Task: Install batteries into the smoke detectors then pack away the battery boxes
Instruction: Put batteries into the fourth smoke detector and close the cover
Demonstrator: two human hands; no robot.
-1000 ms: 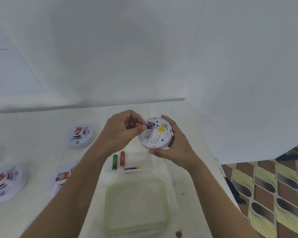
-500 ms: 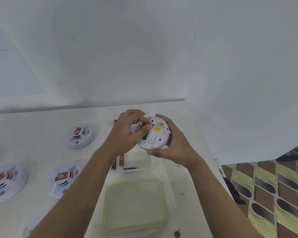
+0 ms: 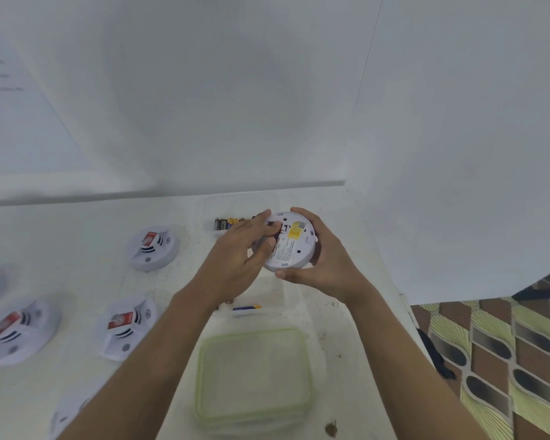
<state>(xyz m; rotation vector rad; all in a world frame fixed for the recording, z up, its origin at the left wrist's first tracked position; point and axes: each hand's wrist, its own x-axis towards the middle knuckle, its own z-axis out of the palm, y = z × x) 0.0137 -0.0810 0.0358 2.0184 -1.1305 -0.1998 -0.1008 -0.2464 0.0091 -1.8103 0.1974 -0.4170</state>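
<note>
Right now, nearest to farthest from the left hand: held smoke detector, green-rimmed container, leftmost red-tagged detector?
1. Held smoke detector: left hand touches it.
2. Green-rimmed container: near the person.
3. Leftmost red-tagged detector: far left.

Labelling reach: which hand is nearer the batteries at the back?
Left. The left hand sits just beside the batteries; the right hand is farther right, cupping the smoke detector's far side.

White detector, yellow label; green-rimmed lid.
</note>
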